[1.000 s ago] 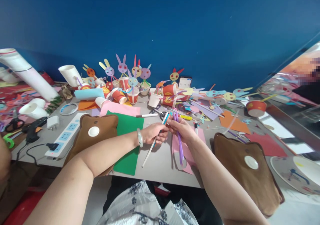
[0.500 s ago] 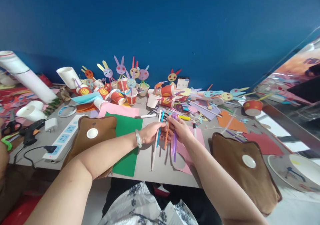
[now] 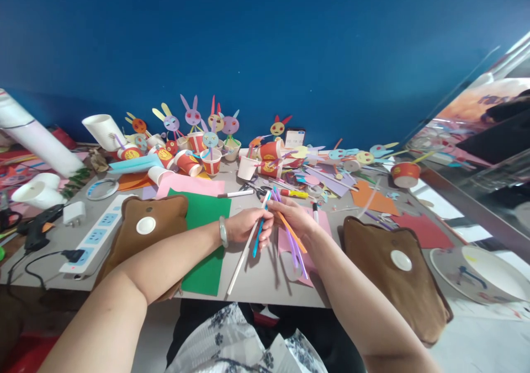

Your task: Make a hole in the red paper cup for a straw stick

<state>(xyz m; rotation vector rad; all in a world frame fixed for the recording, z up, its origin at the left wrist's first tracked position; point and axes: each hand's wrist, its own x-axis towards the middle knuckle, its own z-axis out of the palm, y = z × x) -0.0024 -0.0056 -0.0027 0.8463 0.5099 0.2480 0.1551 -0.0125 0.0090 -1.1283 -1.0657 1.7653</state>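
Fingers (image 3: 266,230) pinch straws (image 3: 240,261) near tops; left hand (image 3: 245,229) two, right hand (image 3: 296,218) rest.

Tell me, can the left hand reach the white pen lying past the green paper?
Probably yes. The white pen lies on open table just beyond the left hand, with nothing standing between them. But that hand is closed on white and blue straws, so picking it up looks awkward.
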